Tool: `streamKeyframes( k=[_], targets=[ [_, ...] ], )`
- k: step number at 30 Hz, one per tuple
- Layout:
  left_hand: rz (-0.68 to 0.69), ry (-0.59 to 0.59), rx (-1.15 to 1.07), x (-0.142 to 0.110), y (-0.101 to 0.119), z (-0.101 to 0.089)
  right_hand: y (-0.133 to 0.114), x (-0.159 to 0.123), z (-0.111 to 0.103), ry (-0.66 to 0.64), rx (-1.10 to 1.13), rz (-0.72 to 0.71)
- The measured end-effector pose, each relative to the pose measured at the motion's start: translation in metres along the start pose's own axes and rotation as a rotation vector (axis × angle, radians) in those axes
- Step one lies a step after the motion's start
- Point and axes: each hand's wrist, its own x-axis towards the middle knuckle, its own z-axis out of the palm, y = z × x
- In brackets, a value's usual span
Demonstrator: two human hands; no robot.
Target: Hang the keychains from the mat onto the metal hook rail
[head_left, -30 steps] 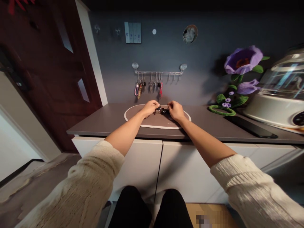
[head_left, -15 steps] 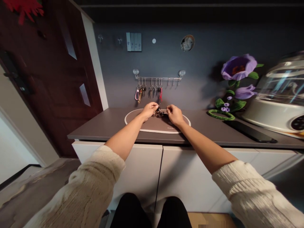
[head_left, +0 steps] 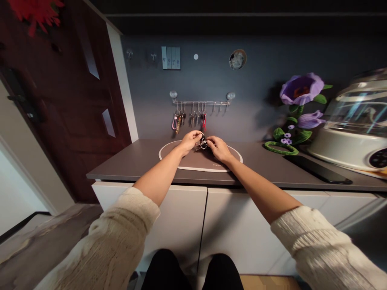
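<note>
Since half a sec ago, our R hand [head_left: 220, 148] has swung in toward 9 o'clock, narrowing the gap to our L hand [head_left: 190, 141], and the round silver metal ring [head_left: 204, 147] now shows btwn them. Fingertips first: L thumb + index look pinched on the small bunch of black and silver metal keys [head_left: 203, 138]; R fingertips bend in at the ring's 3 o'clock edge, but we can't tell if they grip or just touch. The bunch is over the brown oval mat w/ white rim [head_left: 199, 162]; can't tell if its lower bits touch down.

To work it well, we'd prob. use L as the steady anchor, pinch firm, and let R do the fine stuff w/ just the tips at the ring's edge. Best not to let knuckles cover the ring. Working low over the mat seems smart b/c a slip would mean a short drop.

Further out: the mat lies on the grey-brown flat countertop [head_left: 130, 161]. At 12 o'clock from the bunch, the clear plastic hook rack [head_left: 202, 102] is on the wall [head_left: 208, 76]. Approx 3 o'clock, well apart: the flat black phone [head_left: 319, 170].
</note>
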Motion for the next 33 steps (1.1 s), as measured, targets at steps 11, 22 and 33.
streamKeyframes(
  k=[11,22,33],
  targets=[
    [0.134,-0.006,0.161,-0.003,0.002,0.003,-0.004,-0.001,0.0,-0.043,0.166,0.104],
    [0.429,0.051,0.62,0.001,0.004,0.003,-0.001,0.003,0.001,-0.003,0.522,0.314],
    [0.557,0.031,1.062,-0.01,0.01,0.006,0.007,0.007,0.002,0.154,0.569,0.354]
  ],
)
